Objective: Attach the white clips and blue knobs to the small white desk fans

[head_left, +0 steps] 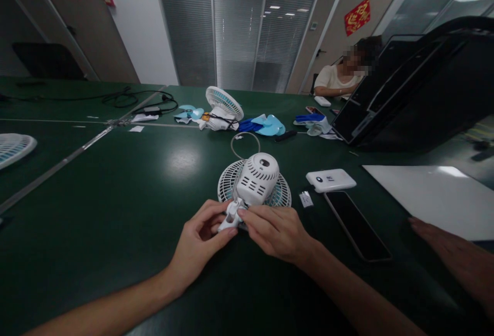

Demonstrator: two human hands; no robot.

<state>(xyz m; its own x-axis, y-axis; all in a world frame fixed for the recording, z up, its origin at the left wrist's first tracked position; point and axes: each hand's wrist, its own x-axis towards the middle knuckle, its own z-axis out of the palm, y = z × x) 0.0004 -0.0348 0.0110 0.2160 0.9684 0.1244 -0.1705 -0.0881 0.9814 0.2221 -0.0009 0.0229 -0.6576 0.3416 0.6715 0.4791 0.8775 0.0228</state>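
Fan (257, 181) lies grille-down on the green table (127, 233), on your side of it, motor housing up, white bracket (232, 214) twd you. Your L hand (200, 230) grips the bracket btwn thumb & curled fingers; your R hand (280, 230) is closed on its R side, fingertips pressed to it. Thin cable loop (246, 133) arcs up beyond the housing.

Just R of the fan: small packet (306, 199), then white device (335, 179) & dark-screen smartphone (358, 225). Farther R, another person's hand (451, 248) is by the white board (432, 197). Twd table's far edge: 2nd fan (222, 109) w/ lt-blue blades (271, 125) on its R. Person (337, 81) in pale top sits past far edge, R side.
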